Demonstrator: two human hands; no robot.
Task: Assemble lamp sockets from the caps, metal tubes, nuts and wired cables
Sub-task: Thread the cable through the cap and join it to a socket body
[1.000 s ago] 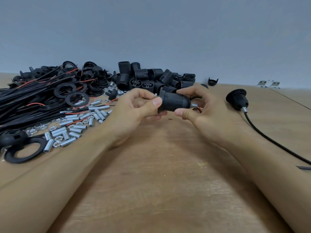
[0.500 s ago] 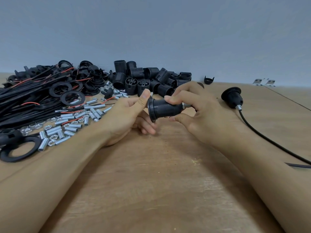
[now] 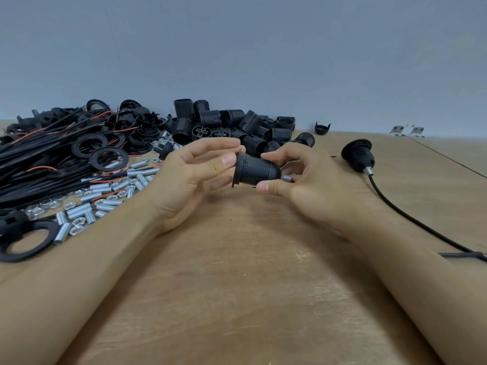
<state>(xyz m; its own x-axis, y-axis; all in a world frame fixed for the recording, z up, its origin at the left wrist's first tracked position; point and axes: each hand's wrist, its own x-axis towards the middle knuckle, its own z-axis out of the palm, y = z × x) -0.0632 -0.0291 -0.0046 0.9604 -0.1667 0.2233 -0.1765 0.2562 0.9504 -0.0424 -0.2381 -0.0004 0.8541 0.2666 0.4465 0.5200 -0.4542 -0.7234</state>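
Fingers (image 3: 266,186) of right hand (image 3: 311,185) are gripping the socket (image 3: 254,171) at frame centre, above the desk (image 3: 237,285); left hand (image 3: 189,177) w/ loosely spread fingers is touching its rim. Probably screwing: keep axis straight, avoid pinching red wire (image 3: 290,179).

Both forearms entered from the lower corners of the view and converged toward the centre, bare to the frame edge. The left hand (image 3: 189,177) was raised off the surface with the palm turned inward toward the right; its fingers were extended and only slightly bent, and the thumb tip touched the wide end of the socket (image 3: 254,171). The right hand (image 3: 303,185) faced it, palm inward, with fingers curled. Its thumb pressed the underside of the socket near the narrow end while the index finger arched over the top. The remaining right fingers were folded behind; their contact could not be determined.
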